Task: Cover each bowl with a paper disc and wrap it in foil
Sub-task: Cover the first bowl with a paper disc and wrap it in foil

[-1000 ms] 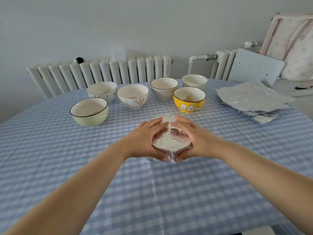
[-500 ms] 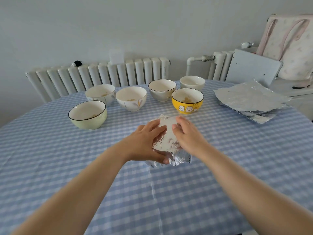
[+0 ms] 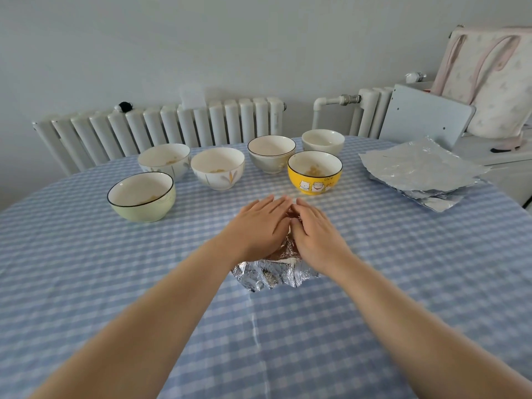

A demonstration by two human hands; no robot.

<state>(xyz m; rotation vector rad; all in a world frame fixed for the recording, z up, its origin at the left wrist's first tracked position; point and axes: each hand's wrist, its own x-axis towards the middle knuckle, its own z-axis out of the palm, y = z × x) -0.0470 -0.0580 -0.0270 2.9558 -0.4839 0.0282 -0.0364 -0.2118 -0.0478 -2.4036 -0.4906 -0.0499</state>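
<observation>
A foil-wrapped bowl (image 3: 270, 276) stands in the middle of the table. Crinkled foil shows along its near side; its top is hidden under both hands. My left hand (image 3: 257, 227) lies flat on the left half of the top, fingers straight and pointing away. My right hand (image 3: 315, 233) lies flat on the right half, fingers straight, beside the left one. Behind them stand several uncovered bowls: a yellow cat bowl (image 3: 314, 172), a pale green bowl (image 3: 141, 196), and white bowls (image 3: 218, 167).
A stack of foil sheets (image 3: 423, 171) lies at the right of the blue checked tablecloth (image 3: 86, 269). Radiators (image 3: 161, 131) run along the wall behind the table. A grey board and a pink bag stand at the far right.
Both hands slid from gripping the wrapped bowl's sides up onto its top and now press flat there. The camera tilted slightly.
</observation>
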